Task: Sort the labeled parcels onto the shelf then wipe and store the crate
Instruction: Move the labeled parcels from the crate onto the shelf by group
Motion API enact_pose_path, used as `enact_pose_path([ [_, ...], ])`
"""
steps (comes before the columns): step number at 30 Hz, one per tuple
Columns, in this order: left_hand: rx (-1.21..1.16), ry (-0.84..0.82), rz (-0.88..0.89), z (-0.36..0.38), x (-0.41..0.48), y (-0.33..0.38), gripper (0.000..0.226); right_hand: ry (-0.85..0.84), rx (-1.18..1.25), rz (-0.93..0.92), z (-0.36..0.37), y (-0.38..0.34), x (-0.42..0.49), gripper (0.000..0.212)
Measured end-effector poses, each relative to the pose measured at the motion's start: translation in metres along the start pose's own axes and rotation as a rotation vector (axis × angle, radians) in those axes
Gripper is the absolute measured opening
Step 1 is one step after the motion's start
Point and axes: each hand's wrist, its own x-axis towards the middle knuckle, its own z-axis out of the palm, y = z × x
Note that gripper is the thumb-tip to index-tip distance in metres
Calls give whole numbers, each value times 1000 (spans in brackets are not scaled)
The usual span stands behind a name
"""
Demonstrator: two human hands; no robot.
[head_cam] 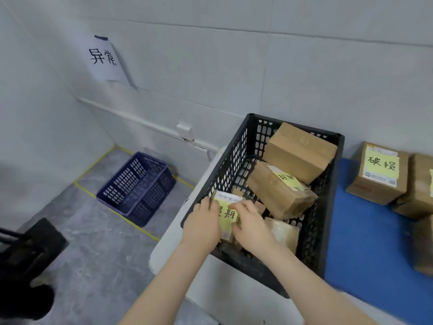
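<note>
Yellow-labelled parcel (226,213): lay in the near-left corner of the black crate (333,207), long axis pointing away from the person, left hand (203,222) and right hand (251,225) equally near, their grip closed on its two flanks; blue mat (363,242) lay to its right.

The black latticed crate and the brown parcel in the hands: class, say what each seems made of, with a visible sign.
Black latticed crate: probably moulded plastic, matt, judging by its even rows of slots. Brown parcel, held by the left hand and right hand: apparently cardboard, dull; its yellow label looks like paper.
</note>
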Motion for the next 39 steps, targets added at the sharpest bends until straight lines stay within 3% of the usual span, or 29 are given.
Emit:
enact_pose_path([
  [6,33,-138,69,13,22,-7,58,-25,62,75,15,8,28,52],
  [13,-373,-228,212,28,47,-13,67,60,109,125,3,36,28,50],
  [19,-550,-382,146,22,61,-12,76,115,216,112,11,39,19,55],
  [25,-418,-222,246,9,56,-5,68,253,277,113,3,33,8,50],
  [39,-420,126,550,-67,37,59,65,577,245,60,-93,6,-49,43],
])
